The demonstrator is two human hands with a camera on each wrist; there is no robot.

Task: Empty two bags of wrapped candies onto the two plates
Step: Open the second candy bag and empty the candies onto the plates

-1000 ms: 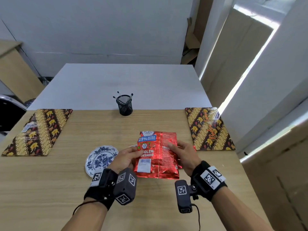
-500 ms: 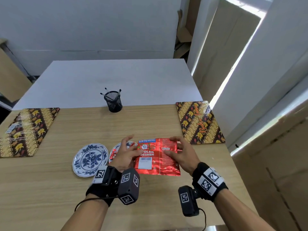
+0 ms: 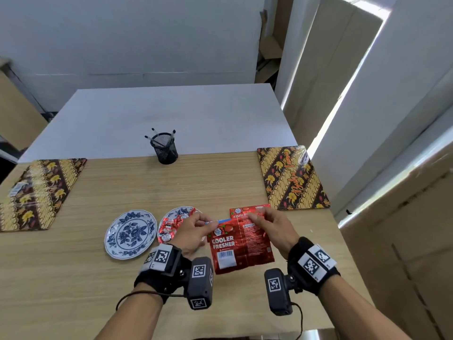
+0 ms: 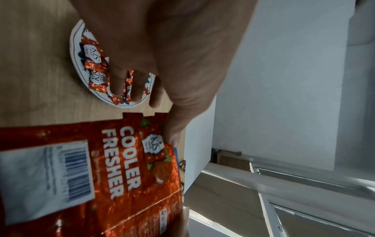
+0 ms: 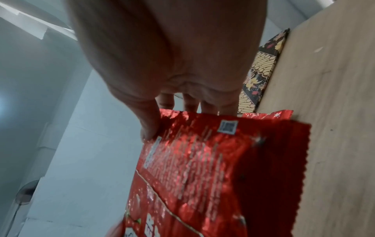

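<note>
A red candy bag (image 3: 239,244) marked COOLER FRESHER hangs over the wooden table, held by both hands at its top edge. My left hand (image 3: 196,229) pinches the top left corner, my right hand (image 3: 264,223) the top right. The same bag (image 4: 113,176) fills the left wrist view and the bag (image 5: 202,168) the right wrist view. A second red bag (image 3: 255,209) lies flat behind it, partly hidden. The right blue-and-white plate (image 3: 182,212) holds several red wrapped candies (image 3: 169,228). The left plate (image 3: 131,234) shows only its floral pattern.
A black mesh pen holder (image 3: 164,148) stands at the far edge of the wooden table (image 3: 98,278). Batik-patterned books lie at the left (image 3: 36,192) and right (image 3: 293,179). A white table (image 3: 159,111) stands beyond; cardboard boxes line the right side.
Both hands have lifted the bag's top edge off the table and slid up to its corners. The second bag behind it has come into sight. The head view has shifted.
</note>
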